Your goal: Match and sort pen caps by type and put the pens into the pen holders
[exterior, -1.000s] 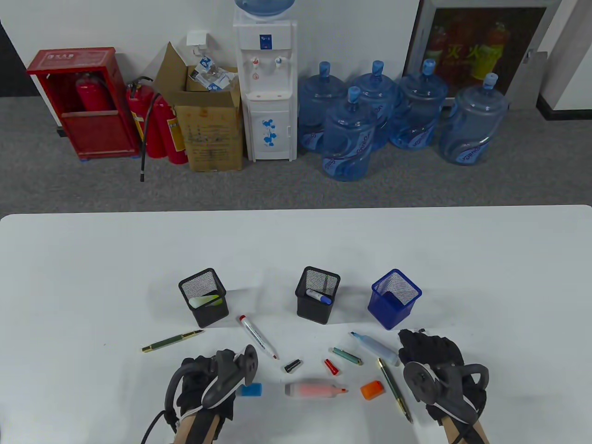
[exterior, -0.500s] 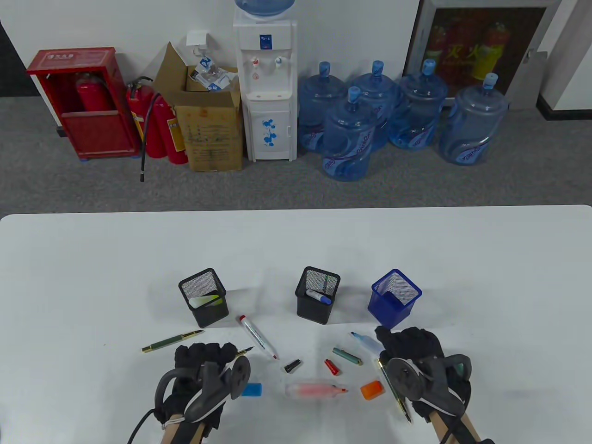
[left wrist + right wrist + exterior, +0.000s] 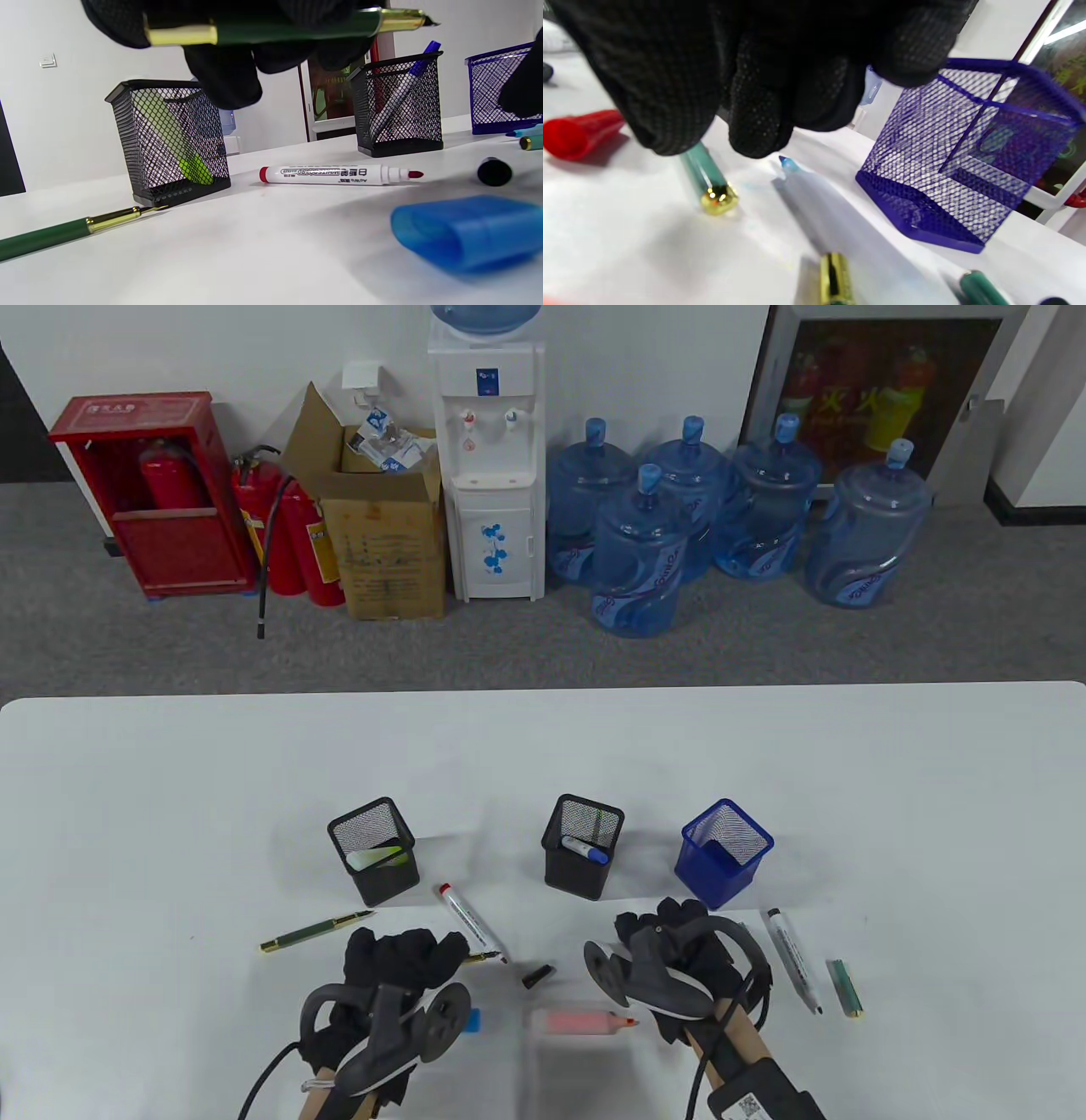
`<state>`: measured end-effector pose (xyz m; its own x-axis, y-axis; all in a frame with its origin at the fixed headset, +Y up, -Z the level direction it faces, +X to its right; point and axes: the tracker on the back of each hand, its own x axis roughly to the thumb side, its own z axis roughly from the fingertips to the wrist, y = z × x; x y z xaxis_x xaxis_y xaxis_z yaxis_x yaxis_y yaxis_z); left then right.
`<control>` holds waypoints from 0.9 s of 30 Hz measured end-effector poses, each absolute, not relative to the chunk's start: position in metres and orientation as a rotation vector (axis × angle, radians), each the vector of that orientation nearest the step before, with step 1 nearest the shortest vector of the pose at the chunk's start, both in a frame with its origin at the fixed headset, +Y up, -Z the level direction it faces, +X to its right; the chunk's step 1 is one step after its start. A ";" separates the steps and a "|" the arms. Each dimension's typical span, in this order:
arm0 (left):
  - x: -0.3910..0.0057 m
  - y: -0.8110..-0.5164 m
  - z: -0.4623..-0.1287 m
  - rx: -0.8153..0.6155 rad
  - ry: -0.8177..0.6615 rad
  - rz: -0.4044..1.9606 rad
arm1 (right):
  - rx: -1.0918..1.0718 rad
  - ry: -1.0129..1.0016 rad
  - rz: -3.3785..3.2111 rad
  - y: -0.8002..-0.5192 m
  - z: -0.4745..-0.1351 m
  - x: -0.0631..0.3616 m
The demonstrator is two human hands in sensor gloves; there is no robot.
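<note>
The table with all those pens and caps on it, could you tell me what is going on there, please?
A person in sensor gloves is sorting pens into mesh holders. The left hand grips a green fountain pen, uncapped, above the table. The right hand hovers over a teal cap near the blue holder, holding nothing visible. Two black holders already hold a pen each; several pens and caps lie loose.

The right hand (image 3: 679, 950) hides the red cap and teal cap beside the blue mesh holder (image 3: 724, 853); its fingers' hold cannot be told.
</note>
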<state>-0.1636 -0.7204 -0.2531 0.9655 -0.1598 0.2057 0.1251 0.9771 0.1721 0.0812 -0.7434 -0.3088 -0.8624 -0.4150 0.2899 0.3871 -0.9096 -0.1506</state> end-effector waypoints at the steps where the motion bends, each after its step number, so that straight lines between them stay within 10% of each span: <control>1: -0.164 -0.720 -0.253 0.157 -0.221 -0.142 | -0.439 0.110 -2.662 -0.746 -0.310 0.080; 17: -0.161 -0.723 -0.253 0.136 -0.245 -0.144 | -0.470 0.093 -2.600 -0.755 -0.312 0.071; 27: -0.150 -0.715 -0.247 0.209 -0.271 -0.045 | -0.588 0.551 -2.948 -0.706 -0.267 0.076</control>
